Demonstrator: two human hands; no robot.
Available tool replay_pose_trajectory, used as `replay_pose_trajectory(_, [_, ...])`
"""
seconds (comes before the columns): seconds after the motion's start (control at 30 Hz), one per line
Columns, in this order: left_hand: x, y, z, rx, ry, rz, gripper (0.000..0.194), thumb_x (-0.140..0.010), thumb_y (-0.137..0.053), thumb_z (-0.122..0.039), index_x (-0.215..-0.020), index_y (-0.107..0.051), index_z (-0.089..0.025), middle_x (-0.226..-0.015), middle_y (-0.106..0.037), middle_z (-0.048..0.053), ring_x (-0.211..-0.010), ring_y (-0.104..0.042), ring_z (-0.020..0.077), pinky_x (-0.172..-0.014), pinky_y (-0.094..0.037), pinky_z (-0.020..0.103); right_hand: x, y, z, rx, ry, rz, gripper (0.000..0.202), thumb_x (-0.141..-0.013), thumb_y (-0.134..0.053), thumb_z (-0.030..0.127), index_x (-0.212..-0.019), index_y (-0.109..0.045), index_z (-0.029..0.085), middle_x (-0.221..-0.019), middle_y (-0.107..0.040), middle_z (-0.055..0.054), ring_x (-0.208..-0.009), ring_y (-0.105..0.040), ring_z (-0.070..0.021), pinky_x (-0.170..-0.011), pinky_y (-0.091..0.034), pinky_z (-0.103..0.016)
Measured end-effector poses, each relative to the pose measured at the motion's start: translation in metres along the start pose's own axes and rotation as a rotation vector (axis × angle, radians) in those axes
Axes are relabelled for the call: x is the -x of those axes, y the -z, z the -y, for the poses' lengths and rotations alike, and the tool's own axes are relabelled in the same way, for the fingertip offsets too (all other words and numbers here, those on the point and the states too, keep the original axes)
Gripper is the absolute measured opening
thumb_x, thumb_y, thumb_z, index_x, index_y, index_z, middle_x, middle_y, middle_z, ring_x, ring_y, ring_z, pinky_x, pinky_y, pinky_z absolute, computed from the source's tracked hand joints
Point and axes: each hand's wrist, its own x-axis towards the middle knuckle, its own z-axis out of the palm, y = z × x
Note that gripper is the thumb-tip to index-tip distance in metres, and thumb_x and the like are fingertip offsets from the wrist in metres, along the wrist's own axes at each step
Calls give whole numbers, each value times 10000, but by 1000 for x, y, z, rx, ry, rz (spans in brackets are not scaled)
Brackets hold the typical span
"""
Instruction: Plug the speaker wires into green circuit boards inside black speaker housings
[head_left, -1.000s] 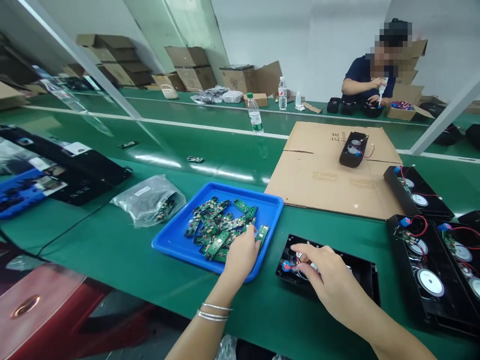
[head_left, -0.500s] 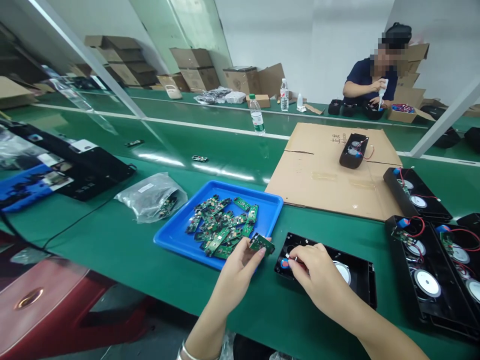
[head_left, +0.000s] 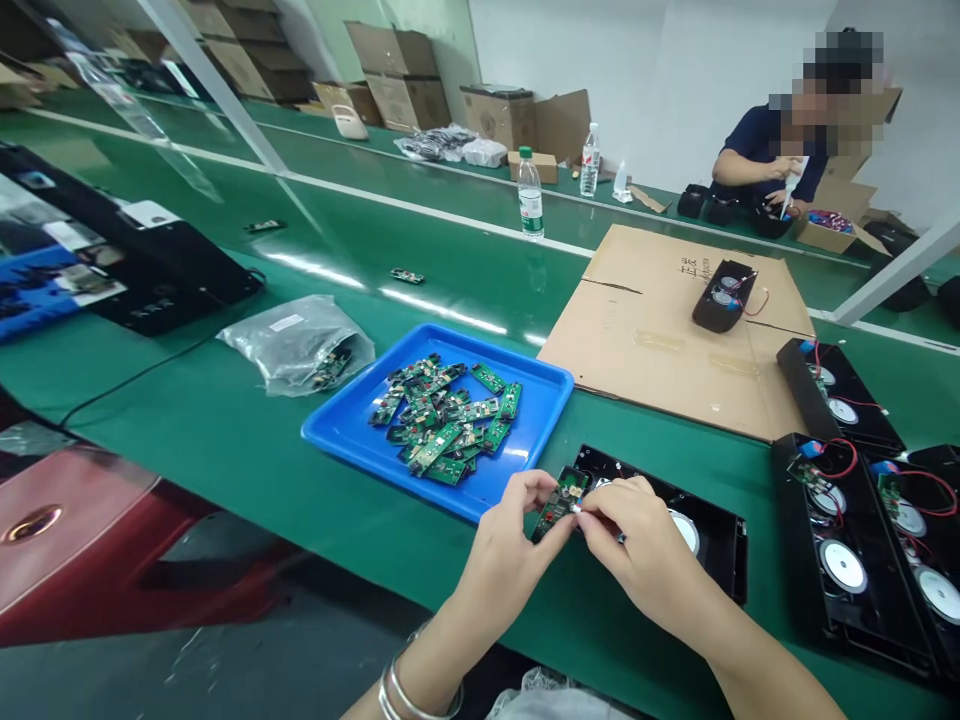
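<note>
My left hand [head_left: 506, 545] is closed on a green circuit board [head_left: 559, 505], holding it tilted over the left end of a black speaker housing [head_left: 724, 550]. Against the board's right edge, my right hand [head_left: 641, 530] pinches a small white wire connector [head_left: 576, 508]. Whether that connector is seated in the board I cannot tell. The housing lies on the green bench with a round white-faced speaker [head_left: 684, 533] inside, partly covered by my right hand. Beside my left hand stands a blue tray [head_left: 341, 445] with a heap of green circuit boards [head_left: 439, 440].
Several black housings with speakers and red wires [head_left: 844, 565] stand at the right. Behind lies a flat cardboard sheet [head_left: 630, 330] bearing another speaker housing [head_left: 724, 297]. A plastic bag [head_left: 292, 340] lies left of the tray. Across the bench, a person [head_left: 765, 150] works with a white bottle.
My left hand has brought the circuit board right, over the housing, and turned it. My right hand has lifted the connector to the board's edge. The view has shifted slightly.
</note>
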Motion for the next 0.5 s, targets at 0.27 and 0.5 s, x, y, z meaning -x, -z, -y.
replay_pose_trajectory(0.27, [6, 6, -6, 189, 102, 81, 270, -762, -601, -280, -1018, -594, -195, -913, -722, 49, -645, -701, 185, -505, -573, 257, -1, 1, -5, 17, 49, -85, 233, -926, -438, 178, -732, -566, 185, -675, -622, 6, -605, -514, -134, -669, -377, -292])
replay_pose_trajectory(0.5, [6, 20, 1, 61, -154, 174, 208, -765, -638, -194, -962, -692, -229, -903, -749, 27, -792, -706, 189, -737, -569, 256, -1, 16, -3, -229, 33, -47, 222, -929, -489, 219, -839, -691, 225, -735, -687, 6, -663, -564, -140, -640, -408, -268])
